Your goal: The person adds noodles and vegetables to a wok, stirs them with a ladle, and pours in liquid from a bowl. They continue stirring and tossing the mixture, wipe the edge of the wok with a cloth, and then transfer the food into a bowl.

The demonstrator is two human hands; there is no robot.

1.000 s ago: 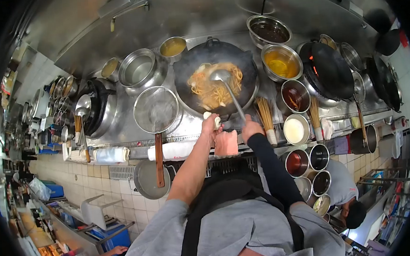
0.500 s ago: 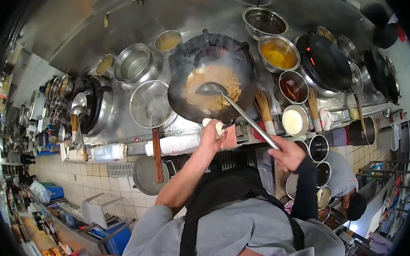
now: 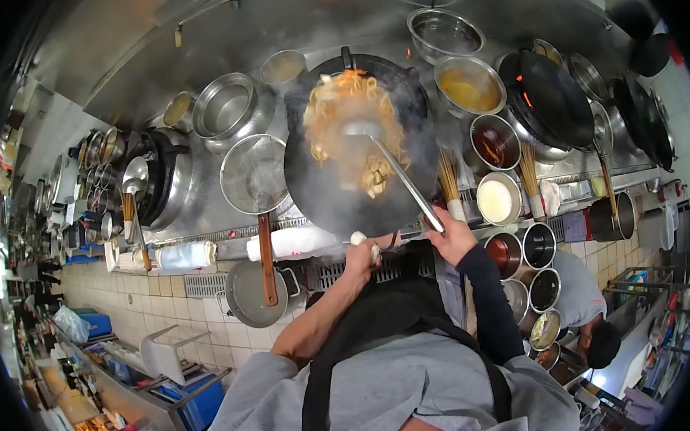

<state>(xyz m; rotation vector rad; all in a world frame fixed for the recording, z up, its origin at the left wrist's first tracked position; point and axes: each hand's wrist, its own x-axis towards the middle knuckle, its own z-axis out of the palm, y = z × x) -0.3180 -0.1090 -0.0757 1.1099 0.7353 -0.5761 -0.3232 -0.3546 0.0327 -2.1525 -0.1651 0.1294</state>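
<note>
My left hand (image 3: 363, 259) is closed around a folded white cloth (image 3: 357, 238) at the near edge of a large black wok (image 3: 320, 197). Noodles (image 3: 326, 134) with pale pieces spread up the wok's far side, some in mid-air under steam. My right hand (image 3: 450, 234) grips the handle of a metal ladle (image 3: 408, 184), whose bowl is over the noodles in the middle of the wok. Left of the wok lies a round strainer (image 3: 252, 167) with a wooden handle.
Bowls of yellow liquid (image 3: 470, 89), dark red sauce (image 3: 495, 141) and white liquid (image 3: 497, 199) stand right of the wok, beside a bamboo brush (image 3: 448, 179). A second wok (image 3: 555, 104) is farther right. A bent-over person (image 3: 575, 300) is at the lower right.
The wok has come nearer to me with my left hand. The noodles have risen and spread toward the far rim. My right hand and the ladle handle have shifted left and slightly up.
</note>
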